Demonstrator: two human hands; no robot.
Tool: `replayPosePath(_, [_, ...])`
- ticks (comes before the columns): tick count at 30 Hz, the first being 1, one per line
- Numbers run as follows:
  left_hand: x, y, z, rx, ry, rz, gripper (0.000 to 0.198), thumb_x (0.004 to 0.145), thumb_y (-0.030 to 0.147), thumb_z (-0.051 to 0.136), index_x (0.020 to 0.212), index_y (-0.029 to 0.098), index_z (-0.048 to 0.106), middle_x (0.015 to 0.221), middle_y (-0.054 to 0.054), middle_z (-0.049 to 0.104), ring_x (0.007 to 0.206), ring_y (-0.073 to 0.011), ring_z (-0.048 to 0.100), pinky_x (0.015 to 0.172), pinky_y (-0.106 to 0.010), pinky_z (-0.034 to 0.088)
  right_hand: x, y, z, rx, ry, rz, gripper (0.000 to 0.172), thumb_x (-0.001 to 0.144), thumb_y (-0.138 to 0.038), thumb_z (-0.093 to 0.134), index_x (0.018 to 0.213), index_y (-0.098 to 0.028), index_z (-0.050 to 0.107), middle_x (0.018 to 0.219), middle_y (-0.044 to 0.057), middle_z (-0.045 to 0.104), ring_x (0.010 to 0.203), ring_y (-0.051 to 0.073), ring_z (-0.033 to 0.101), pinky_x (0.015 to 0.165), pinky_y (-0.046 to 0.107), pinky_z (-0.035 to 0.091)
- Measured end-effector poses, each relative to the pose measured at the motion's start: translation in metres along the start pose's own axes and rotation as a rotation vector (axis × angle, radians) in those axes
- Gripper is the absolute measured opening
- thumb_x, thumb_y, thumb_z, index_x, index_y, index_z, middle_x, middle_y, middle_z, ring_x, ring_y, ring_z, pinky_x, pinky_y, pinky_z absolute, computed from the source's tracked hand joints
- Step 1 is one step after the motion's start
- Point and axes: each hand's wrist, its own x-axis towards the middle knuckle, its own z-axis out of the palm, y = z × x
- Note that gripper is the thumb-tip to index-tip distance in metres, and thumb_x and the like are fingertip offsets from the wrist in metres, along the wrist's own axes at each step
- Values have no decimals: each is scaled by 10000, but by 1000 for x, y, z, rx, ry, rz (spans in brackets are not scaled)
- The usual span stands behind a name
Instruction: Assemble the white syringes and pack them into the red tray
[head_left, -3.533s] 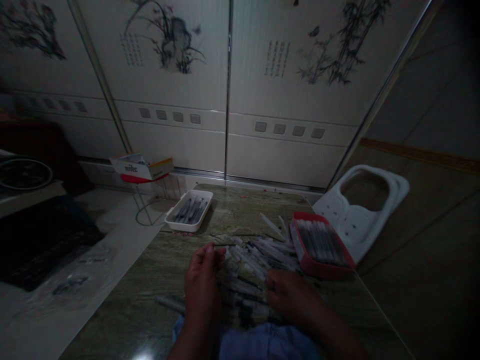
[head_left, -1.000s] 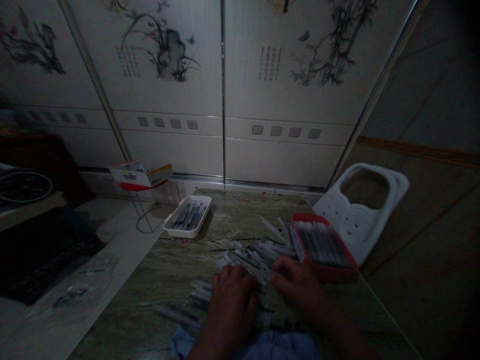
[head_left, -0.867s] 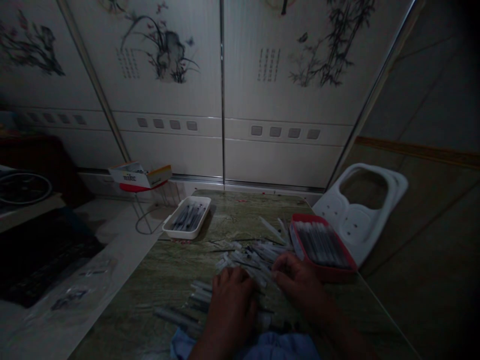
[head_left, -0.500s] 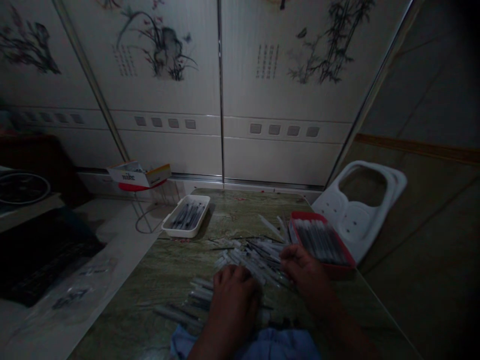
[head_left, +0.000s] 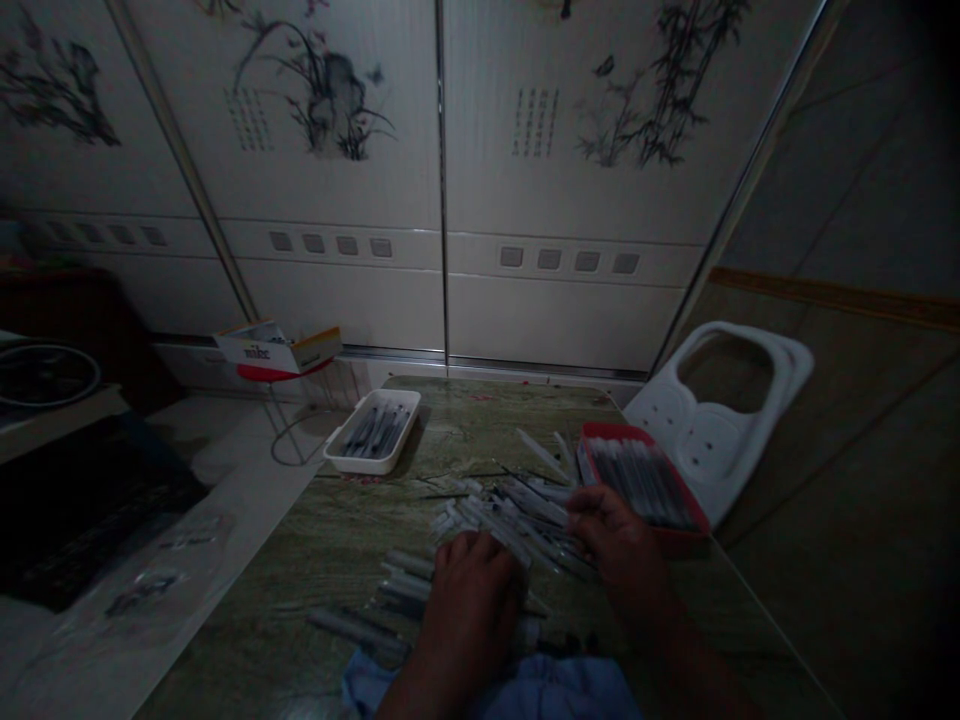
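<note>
My left hand [head_left: 474, 590] is closed at the near side of a loose pile of clear, slender pen-like tubes [head_left: 517, 515]. Its fingers curl downward, and what they grip is hidden. At the pile's right edge my right hand [head_left: 619, 540] has thumb and fingers pinched together; the dim light hides what is between them. Left of my left hand lie several thicker clear tubes with dark insides [head_left: 356, 632], side by side. A red box [head_left: 694, 500] packed with rows of similar tubes stands just beyond my right hand.
A white tray [head_left: 360, 466] holding dark slender pieces is at the table's left edge. Blue cloth [head_left: 562, 690] lies at the near edge. A white plastic chair [head_left: 720, 430] stands right of the table [head_left: 465, 410]. An open carton [head_left: 259, 355] sits on a red stool at the left.
My right hand has shifted slightly right. My left hand has moved a little to the right, its fingers still curled. The tray and red box are unmoved.
</note>
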Motion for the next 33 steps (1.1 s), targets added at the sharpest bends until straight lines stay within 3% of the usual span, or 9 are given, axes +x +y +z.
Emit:
replayPosePath(10, [3,-35,11,-191,347,-82,292,873,162,522,1115,239,665,1109,-84,686,1089,-282,578,962,-445,417,2,4,-3,150,49,50,136,771,-244,619,904,-217,619,689,-38,556,627,142,494,573,256,378])
replayPosePath(18, [6,-38,17,-378,424,-128,215,931,277,527,1058,239,696,1073,-85,704,1063,-263,628,947,-437,472,0,4,0,411,59,51,120,796,-232,668,905,-237,618,693,-48,567,610,117,465,550,242,349])
replayPosePath(23, [7,-44,20,-517,490,-229,248,916,298,530,1079,219,700,1120,-105,712,1091,-283,638,961,-449,467,1,4,-2,481,99,60,147,791,-231,676,925,-232,617,693,-42,570,605,115,468,542,240,344])
replayPosePath(33, [7,-54,-2,-1001,598,-504,311,846,308,607,1133,193,633,1094,-95,734,1050,-249,672,935,-392,471,2,6,-4,476,41,94,126,773,-203,654,893,-221,621,657,-46,552,565,105,427,514,235,307])
